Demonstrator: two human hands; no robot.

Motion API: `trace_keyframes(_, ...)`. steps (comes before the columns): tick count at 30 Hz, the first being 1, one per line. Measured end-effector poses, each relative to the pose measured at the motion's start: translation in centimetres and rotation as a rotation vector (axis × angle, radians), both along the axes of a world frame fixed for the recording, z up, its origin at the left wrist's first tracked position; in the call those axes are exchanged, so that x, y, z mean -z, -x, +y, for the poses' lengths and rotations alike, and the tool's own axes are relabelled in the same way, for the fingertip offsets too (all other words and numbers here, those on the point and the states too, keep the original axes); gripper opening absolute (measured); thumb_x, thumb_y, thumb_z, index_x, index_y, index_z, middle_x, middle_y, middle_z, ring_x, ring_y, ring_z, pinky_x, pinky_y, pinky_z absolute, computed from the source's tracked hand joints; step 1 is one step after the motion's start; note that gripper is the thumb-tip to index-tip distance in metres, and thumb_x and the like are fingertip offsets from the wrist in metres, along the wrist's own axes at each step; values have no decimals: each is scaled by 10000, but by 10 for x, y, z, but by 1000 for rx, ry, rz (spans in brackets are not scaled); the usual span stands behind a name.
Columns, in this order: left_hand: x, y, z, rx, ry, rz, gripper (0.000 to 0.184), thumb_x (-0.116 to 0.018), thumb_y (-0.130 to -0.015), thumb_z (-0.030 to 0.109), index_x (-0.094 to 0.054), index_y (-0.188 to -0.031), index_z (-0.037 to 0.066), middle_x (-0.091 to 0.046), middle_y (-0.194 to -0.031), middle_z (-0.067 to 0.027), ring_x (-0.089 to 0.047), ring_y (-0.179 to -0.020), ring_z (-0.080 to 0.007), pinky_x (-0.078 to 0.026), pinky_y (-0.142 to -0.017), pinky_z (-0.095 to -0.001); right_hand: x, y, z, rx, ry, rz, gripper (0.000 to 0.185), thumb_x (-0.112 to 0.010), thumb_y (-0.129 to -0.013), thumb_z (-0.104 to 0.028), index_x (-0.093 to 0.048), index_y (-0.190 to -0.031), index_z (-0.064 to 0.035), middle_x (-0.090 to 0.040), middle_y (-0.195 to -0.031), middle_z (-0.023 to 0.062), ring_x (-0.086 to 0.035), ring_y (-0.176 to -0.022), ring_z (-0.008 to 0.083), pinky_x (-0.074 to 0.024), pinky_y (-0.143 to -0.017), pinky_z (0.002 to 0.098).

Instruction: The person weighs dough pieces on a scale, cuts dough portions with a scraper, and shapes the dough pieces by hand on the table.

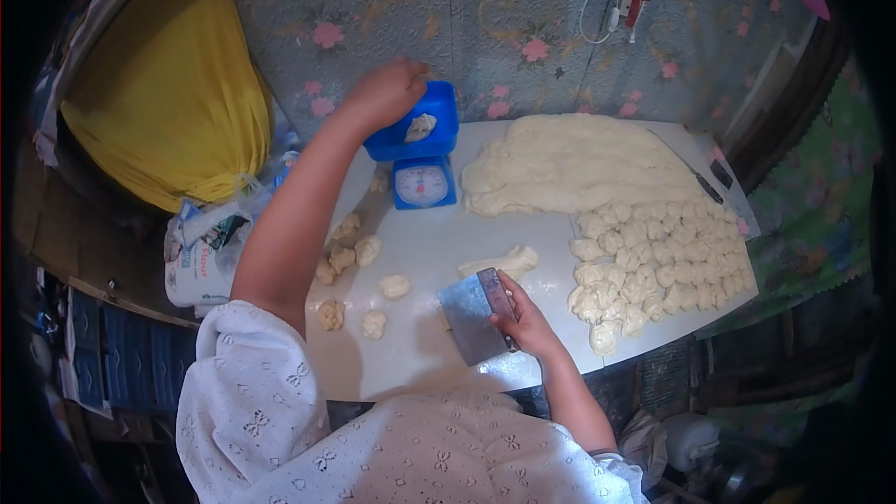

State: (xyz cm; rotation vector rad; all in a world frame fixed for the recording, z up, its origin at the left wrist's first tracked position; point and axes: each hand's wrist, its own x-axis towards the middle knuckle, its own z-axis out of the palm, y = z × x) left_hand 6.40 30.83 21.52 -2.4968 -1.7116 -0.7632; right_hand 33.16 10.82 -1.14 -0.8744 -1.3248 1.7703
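Observation:
My left hand [397,91] is over the back left edge of the blue scale tray [446,121], its fingers curled in; anything between them is hidden. A small dough piece [421,127] lies in the tray, which sits on a blue kitchen scale [423,184] with a round dial. My right hand [528,322] grips a dough scraper [473,317] by its long handle, blade to the left, low over the front of the table. Just behind the blade lies a strip of dough [511,262].
A large dough slab [579,163] covers the table's back right, with rows of dough pieces [663,261] in front. Several loose pieces [394,287] lie on the left. A knife [707,188] rests near the right edge. A flour bag [198,266] stands left of the table [420,369].

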Motion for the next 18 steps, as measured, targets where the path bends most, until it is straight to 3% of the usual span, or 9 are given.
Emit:
trace_keyframes(2, -19, -8, -29, 82, -116, 43, 333, -486, -809, 160, -592, -1106, 52, -577, -1063, -168, -559, -990, -344, -451, -843, -421, -2, -1, 1, -2, 12, 3, 756, -615, -816, 1, -198, -1441, -86, -407, -1335, 92, -427, -1184, 159, -341, -975, 274)
trace_keyframes(4, -55, -31, -78, 195, -151, 96, 305, -511, -783, 123, -594, -1067, 49, -574, -964, -154, -568, -924, -336, -460, -804, -415, -4, -2, 1, -12, -1, -75, 747, -604, -822, 6, -198, -1441, -92, -412, -1330, 87, -440, -1165, 151, -349, -965, 265)
trace_keyframes(6, -86, -45, -122, 462, -184, 117, 334, -559, -754, 99, -596, -1080, 35, -578, -975, -163, -577, -901, -329, -471, -791, -374, -8, -2, 0, -6, 18, -109, 763, -611, -816, -5, -191, -1445, -102, -446, -1299, 93, -473, -1116, 149, -366, -943, 268)
trace_keyframes(10, -104, -63, -179, 820, -596, 31, 257, -619, -673, 76, -626, -930, 84, -584, -771, -68, -589, -688, -195, -457, -533, -339, -16, 1, -2, 45, 114, -82, 783, -622, -811, -27, -180, -1451, -118, -511, -1216, 81, -524, -984, 125, -418, -865, 269)
trace_keyframes(12, -116, -92, -246, 344, -102, -417, 239, -688, -632, 129, -611, -854, 89, -574, -708, -38, -551, -581, -162, -431, -478, -328, -4, -1, -1, -3, 42, -78, 780, -619, -812, -15, -179, -1450, -113, -487, -1251, 83, -511, -1028, 126, -415, -880, 274)
trace_keyframes(14, -117, -114, -261, 83, -463, -13, 233, -718, -647, 183, -593, -807, 69, -541, -618, -18, -493, -473, -161, -422, -474, -319, 2, 1, 0, 30, 10, -51, 779, -621, -811, -13, -178, -1447, -97, -463, -1281, 89, -503, -1060, 136, -404, -905, 280)
trace_keyframes(18, -114, -95, -271, 81, -324, -71, 223, -714, -663, 196, -590, -800, 70, -550, -632, -25, -505, -493, -162, -426, -482, -317, -3, 2, 0, 41, -10, -40, 776, -623, -812, -18, -177, -1444, -78, -457, -1290, 100, -502, -1086, 158, -393, -925, 279)
